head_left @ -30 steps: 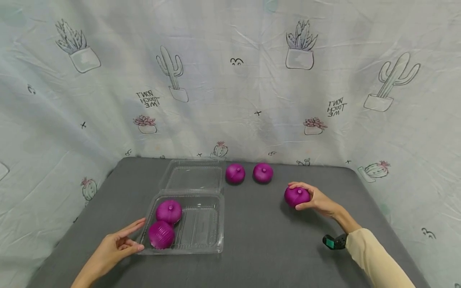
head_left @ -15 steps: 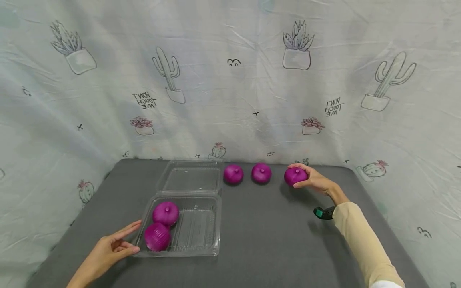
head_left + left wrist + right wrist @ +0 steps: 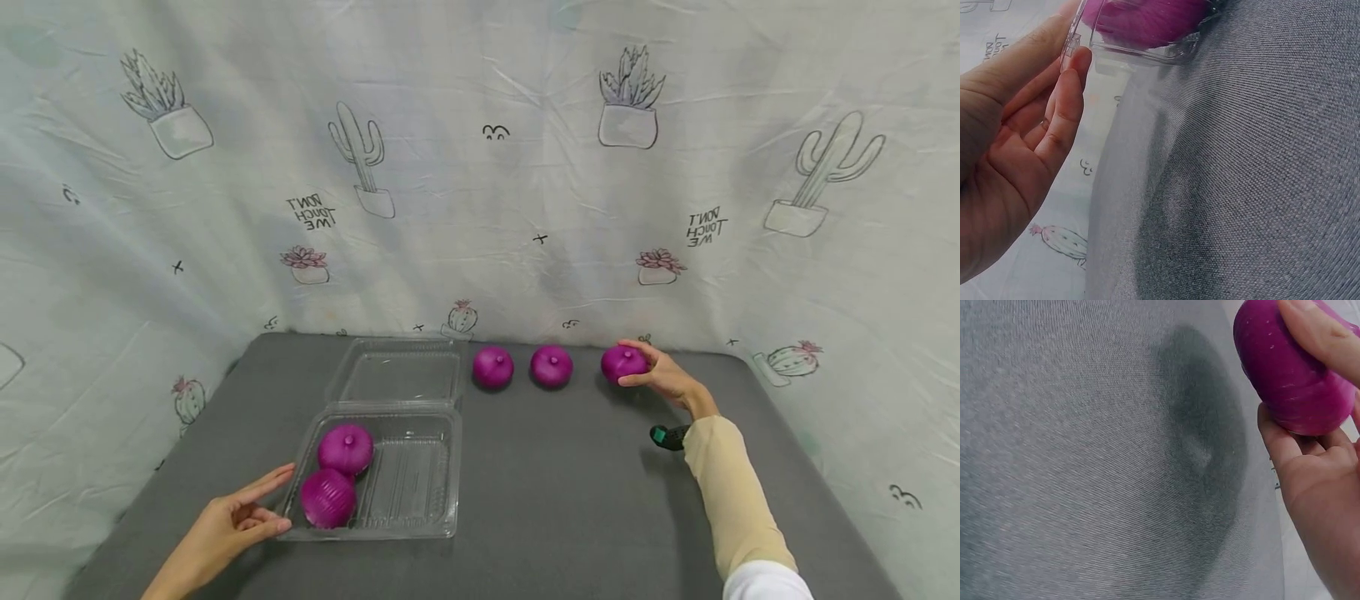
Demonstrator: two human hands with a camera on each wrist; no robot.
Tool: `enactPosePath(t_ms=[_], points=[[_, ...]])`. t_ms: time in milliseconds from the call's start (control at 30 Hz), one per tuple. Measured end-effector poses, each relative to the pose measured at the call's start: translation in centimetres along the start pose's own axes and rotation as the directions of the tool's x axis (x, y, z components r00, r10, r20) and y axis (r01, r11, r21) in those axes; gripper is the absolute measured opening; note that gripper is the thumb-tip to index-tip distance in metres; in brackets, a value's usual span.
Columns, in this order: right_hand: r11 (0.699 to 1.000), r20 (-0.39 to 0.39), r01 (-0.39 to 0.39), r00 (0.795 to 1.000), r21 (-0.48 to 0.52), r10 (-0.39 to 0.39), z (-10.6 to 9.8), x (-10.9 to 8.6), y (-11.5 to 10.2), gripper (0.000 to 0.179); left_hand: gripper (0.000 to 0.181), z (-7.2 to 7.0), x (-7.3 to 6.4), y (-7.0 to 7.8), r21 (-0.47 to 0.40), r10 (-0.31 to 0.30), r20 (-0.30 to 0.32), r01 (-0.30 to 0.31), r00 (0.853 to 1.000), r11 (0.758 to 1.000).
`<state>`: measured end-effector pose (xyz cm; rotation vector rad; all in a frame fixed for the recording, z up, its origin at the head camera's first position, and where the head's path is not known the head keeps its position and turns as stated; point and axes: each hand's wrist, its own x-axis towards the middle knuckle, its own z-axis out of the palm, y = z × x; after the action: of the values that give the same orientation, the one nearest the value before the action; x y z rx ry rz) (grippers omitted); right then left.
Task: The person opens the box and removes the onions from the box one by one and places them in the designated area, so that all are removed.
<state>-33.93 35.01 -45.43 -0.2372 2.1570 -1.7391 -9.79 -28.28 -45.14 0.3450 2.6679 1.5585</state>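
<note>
My right hand [image 3: 667, 375] grips a round purple toy onion [image 3: 622, 364] at the back right of the grey table, thumb in front and fingers behind. In the right wrist view this onion [image 3: 1294, 369] appears just off the cloth, its shadow to one side. My left hand [image 3: 232, 527] touches the left edge of a clear plastic clamshell box [image 3: 456, 467], index finger and thumb extended and apart. Two purple onions, one upright [image 3: 346, 448] and one on its side [image 3: 328, 498], lie in the box's left half. The left wrist view shows fingertips at the box's rim [image 3: 1072, 47].
The box's lid [image 3: 401, 371] lies folded back behind it. Two more purple onions, a left one [image 3: 492, 367] and a right one [image 3: 551, 367], stand along the table's back edge between lid and right hand. A cactus-print curtain [image 3: 480, 183] hangs behind and at both sides.
My right hand has carried its onion away from me to the back of the table, roughly level with the other two. The left hand has stayed at the box's edge.
</note>
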Motion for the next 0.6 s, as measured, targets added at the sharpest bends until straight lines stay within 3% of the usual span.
enactPosePath(t_ms=[400, 600], points=[[0.997, -0.006, -0.053, 0.999, -0.056, 0.052, -0.95, 0.92, 0.26, 0.086, 0.061, -0.07, -0.22, -0.58, -0.081, 0.071, 0.019, -0.069, 0.997, 0.994], [0.995, 0.002, -0.076, 0.997, -0.066, 0.076, -0.8, 1.08, 0.75, 0.088, 0.058, -0.57, 0.24, -0.51, -0.137, 0.105, 0.078, -0.094, 0.991, 0.986]])
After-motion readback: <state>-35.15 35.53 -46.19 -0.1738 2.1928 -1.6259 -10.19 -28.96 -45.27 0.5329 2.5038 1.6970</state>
